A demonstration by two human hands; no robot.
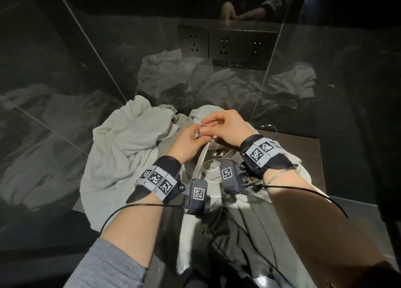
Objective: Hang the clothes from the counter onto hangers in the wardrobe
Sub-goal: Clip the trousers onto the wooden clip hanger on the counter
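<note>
Clothes, pale grey-green cotton garment (217, 175), mid-hangering: left hand (188, 142) and right hand (225, 129) pinch the small metal hanger hook (200, 129); next, lift it toward the wardrobe.

Walls (65, 75): dark glossy panels, mirror-like, reflecting cloth. Counter (303, 157): dark, matt, smooth. Shirt (121, 140): pale grey-green cloth, soft, matt, heavily creased. Jacket (249, 218): olive-grey woven cloth, smoother, slight sheen low down. Hook (271, 128): thin bright metal, shiny. Small ring (201, 126) between fingers: metal, glinting. Wristbands (156, 179): black fabric with matt grey printed tags. Sensor boxes (198, 195): dark matt plastic. Bracelet (280, 175): fine metal chain. Sleeve (108, 266): grey ribbed knit. Sockets (227, 46): dark brushed plates.
</note>
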